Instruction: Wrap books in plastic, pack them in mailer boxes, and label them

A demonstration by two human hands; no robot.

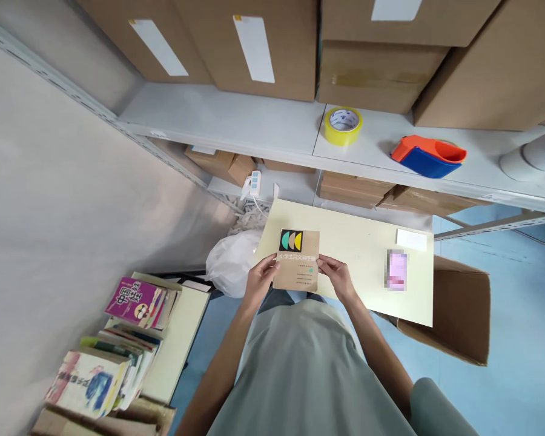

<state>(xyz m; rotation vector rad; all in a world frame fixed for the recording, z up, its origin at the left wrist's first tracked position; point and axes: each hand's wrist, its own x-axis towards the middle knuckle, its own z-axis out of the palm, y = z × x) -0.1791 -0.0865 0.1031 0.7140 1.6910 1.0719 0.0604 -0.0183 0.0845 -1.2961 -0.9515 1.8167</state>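
Note:
A tan paperback book (300, 266) with a black square of coloured half-circles on its cover is held up in front of me, over the near edge of a cream table (345, 242). My left hand (262, 277) pinches its left edge. On the opposite edge, my right hand (336, 274) grips it between thumb and fingers. The cover faces me, upright to my view. To the right on the table lie a pink, pixelated item (396, 270) and a small white box or card (411, 240).
Stacked books (131, 303) sit on a side table (172, 339) at left. An open carton (463, 309) stands right of the table. Ahead, a grey shelf (236, 115) bears cardboard boxes, yellow tape (343, 127) and an orange-blue tape dispenser (429, 156). A white plastic bag (229, 263) hangs by the table.

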